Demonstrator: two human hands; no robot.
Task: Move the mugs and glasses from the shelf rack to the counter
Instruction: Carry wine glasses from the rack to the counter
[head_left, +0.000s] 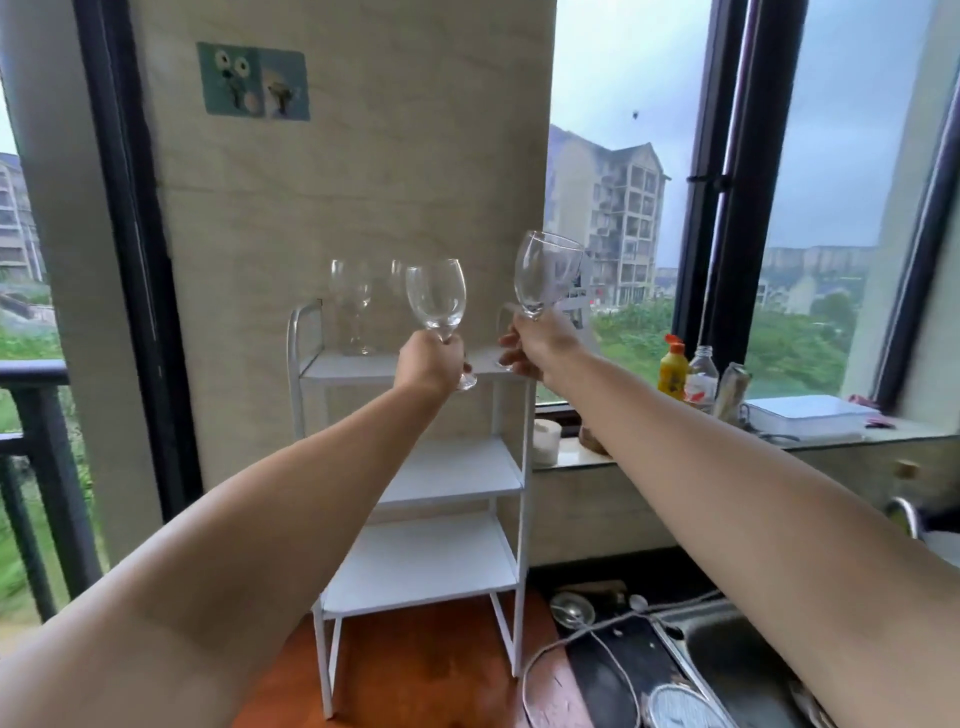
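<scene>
Clear, round-bowled wine glasses (435, 298) — left hand (429, 364) and right hand (537, 345) each grip 1 stem.

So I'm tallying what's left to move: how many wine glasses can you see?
4, maybe. One in the left hand, one in the right hand, one standing on the rack's top shelf, and a rim behind the left-hand glass, mostly hidden.

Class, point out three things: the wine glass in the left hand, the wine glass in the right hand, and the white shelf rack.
Left-hand wine glass (435, 295): head view, bowl.
Right-hand wine glass (543, 275): head view, bowl.
White shelf rack (415, 564): head view, lowest shelf.
</scene>
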